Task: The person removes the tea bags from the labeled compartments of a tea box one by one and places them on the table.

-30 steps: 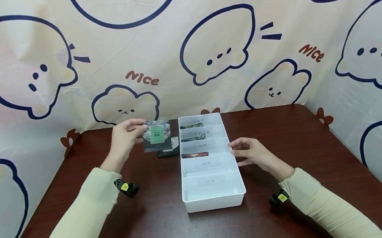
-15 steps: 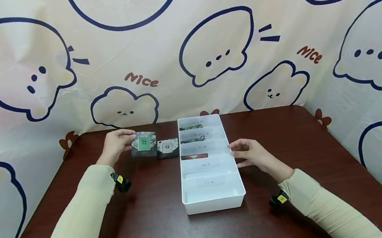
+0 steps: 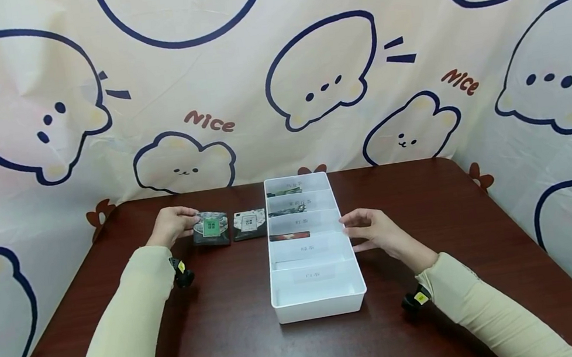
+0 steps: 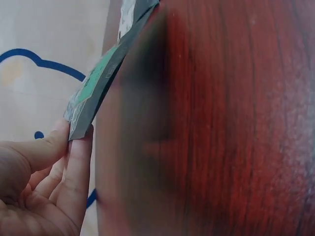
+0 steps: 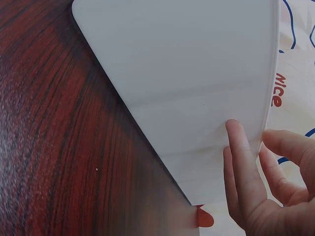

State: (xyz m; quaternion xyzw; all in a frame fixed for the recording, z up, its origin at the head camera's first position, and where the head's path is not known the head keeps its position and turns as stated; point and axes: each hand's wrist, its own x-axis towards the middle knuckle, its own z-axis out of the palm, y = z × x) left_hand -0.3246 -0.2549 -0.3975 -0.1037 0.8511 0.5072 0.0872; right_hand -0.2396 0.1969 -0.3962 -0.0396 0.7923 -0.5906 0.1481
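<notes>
- On the dark wooden surface (image 3: 230, 338) stands a long white tray (image 3: 319, 307) with five labelled compartments; the labels are too small to read.
- Right hand (image 3: 374, 230), fingers straight, touches the tray's side wall.
- Left hand (image 3: 171, 226) pinches a dark sachet (image 3: 210, 229) with a green square label, low over the surface.
- A second sachet (image 3: 249, 224) lies just beside it.

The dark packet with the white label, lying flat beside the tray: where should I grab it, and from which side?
Take the white-label packet by its near edge, coming from above and the front. It lies flat, so it probably needs an edge pinch. The white tray crowds its right side and the green-label packet, pinched by the left hand, its left.
</notes>
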